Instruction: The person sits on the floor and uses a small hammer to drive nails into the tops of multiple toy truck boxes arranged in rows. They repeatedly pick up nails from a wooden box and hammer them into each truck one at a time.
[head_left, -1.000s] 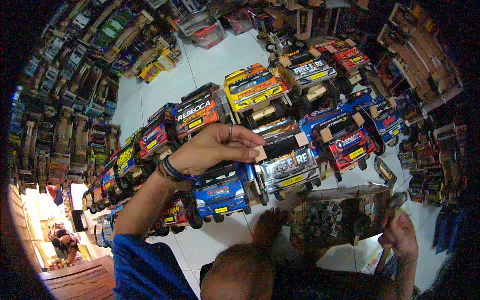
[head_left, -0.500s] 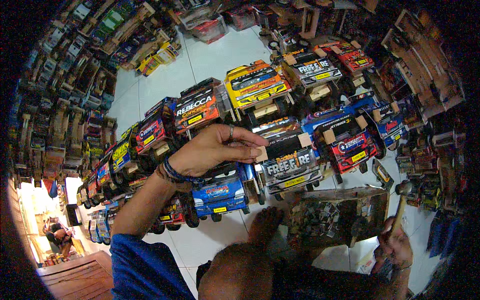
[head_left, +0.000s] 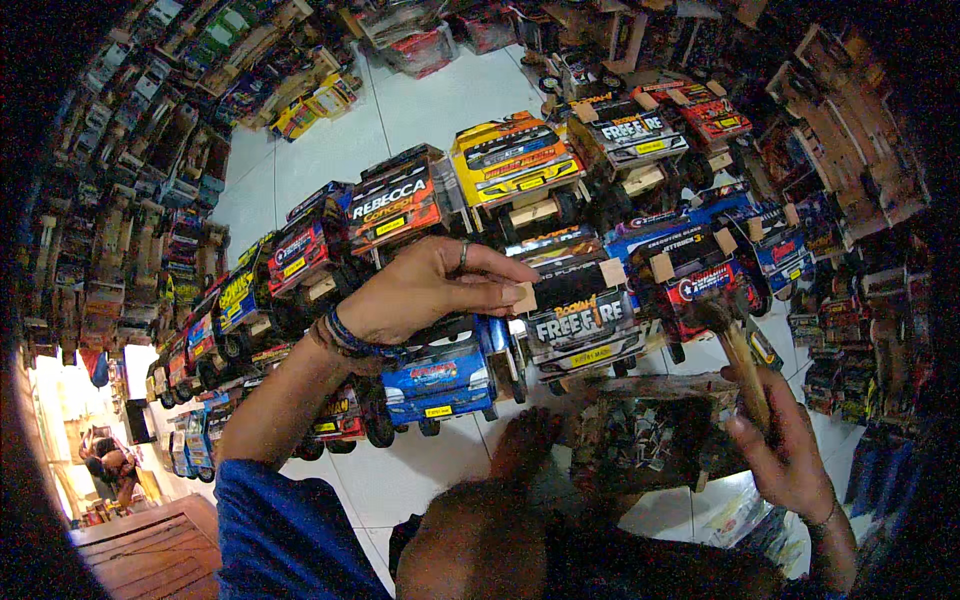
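My left hand (head_left: 430, 290) reaches in over a row of toy trucks, its thumb and forefinger pinching a small wooden block (head_left: 528, 297). That block sits at the left front edge of a black and grey toy truck (head_left: 590, 335); a matching block (head_left: 612, 272) is on the truck's right side. In my right hand (head_left: 790, 455) is a hammer (head_left: 747, 380), gripped by its wooden handle. The hammer's head is raised, overlapping the front of a red and blue toy truck (head_left: 705, 280). A blue toy truck (head_left: 437, 385) stands below my left wrist.
An open wooden box (head_left: 587, 470) holding small dark and metallic bits lies near my bare foot (head_left: 530, 440). Behind the front row stand more toy trucks, one yellow (head_left: 515, 165). Stacked trucks crowd both sides. Another person (head_left: 112, 465) is far left on the bright side.
My right hand has risen and moved inward, lifting the hammer from beside the box toward the trucks. The left hand keeps its pinch on the block, nearly still.
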